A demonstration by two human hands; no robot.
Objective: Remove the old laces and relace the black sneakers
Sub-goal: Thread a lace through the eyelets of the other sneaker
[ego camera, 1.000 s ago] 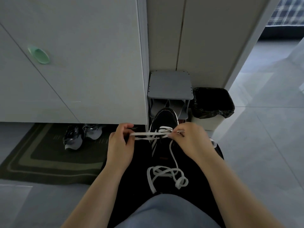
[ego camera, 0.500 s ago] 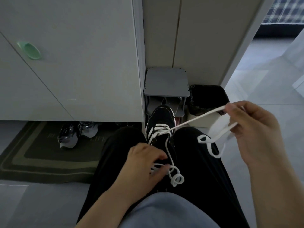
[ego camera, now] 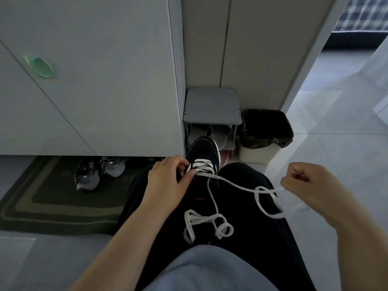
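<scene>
A black sneaker (ego camera: 202, 151) with white trim rests between my black-trousered knees, toe pointing away from me. A white lace (ego camera: 237, 185) crosses its front eyelets. My left hand (ego camera: 168, 181) presses on the sneaker's left side, thumb on the lace where it leaves the eyelets. One lace end runs right to my right hand (ego camera: 304, 185), which is closed on it and holds a hanging loop. The other end falls down the tongue into a loose coil (ego camera: 206, 224) on my lap.
A grey pair of sneakers (ego camera: 98, 171) stands on a dark green doormat (ego camera: 42, 202) under a white cabinet (ego camera: 90, 80). Beyond the sneaker are a small grey shoe rack (ego camera: 212, 108) and a white bin (ego camera: 264, 133) with a black liner. Pale tiled floor stretches right.
My left hand has moved up from the coil on my lap to the sneaker's eyelets. My right hand has come lower with the lace end it had pulled out to the right.
</scene>
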